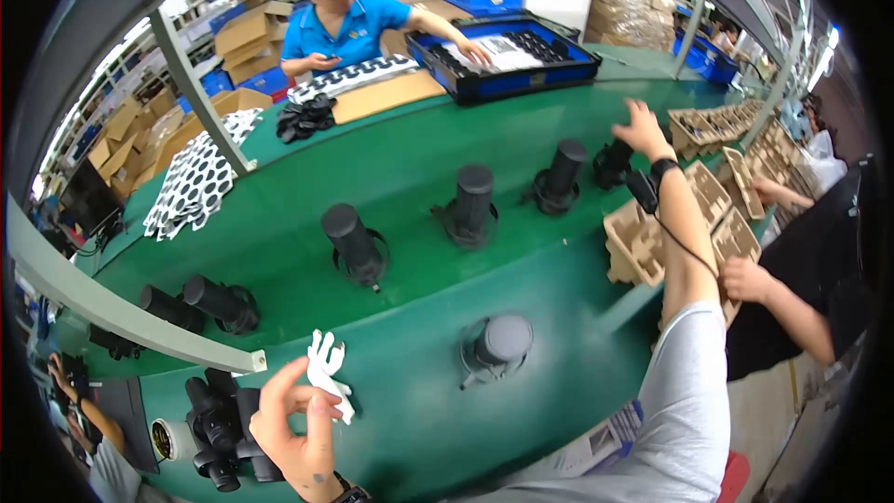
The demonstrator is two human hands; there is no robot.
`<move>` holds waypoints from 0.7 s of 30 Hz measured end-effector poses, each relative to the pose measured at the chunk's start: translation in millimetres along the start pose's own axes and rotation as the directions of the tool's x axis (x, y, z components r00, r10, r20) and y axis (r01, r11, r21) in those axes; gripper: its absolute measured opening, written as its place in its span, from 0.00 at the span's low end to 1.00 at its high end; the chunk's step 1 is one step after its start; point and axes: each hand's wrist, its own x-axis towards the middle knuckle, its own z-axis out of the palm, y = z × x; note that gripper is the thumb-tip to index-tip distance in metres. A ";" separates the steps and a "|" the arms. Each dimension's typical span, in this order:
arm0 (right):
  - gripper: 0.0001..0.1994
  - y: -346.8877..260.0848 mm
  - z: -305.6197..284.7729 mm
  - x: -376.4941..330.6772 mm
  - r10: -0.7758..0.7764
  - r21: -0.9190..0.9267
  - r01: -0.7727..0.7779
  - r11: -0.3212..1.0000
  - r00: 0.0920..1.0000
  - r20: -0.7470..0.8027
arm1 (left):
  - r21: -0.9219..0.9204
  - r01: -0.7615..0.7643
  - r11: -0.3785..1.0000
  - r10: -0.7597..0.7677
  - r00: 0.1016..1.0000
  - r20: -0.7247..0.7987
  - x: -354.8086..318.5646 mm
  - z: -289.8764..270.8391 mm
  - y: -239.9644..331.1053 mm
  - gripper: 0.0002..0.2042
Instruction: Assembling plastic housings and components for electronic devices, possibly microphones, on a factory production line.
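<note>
At the lower left, my left hand [300,442] is curled, with thumb and fingertips brought together at a crumpled white cloth [326,371], shaped somewhat like a glove. The pinch seems to hold its near edge, though the contact is partly hidden. My right arm stretches far to the right. My right hand [643,133] has its fingers apart, just above a black cylindrical part [612,164]. Similar black cylinders with ring-like bases stand in a row, among them one part [354,240] and another [473,200]. A nearer cylinder [504,339] stands between my arms.
Black jointed parts [222,424] and a white round tub [174,440] lie beside my left hand. Moulded cardboard trays [636,240] border the right side, near another person's hands [750,279]. Across the green table [410,317], a co-worker in blue reaches into a blue crate [521,82]. A metal post [191,84] rises left.
</note>
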 end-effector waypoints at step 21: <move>0.41 -112.6 -64.4 -50.9 -0.659 0.128 0.662 0.739 0.670 0.341 | 0.085 -0.449 0.889 0.444 0.893 0.072 0.9 -12.8 -5.0 0.11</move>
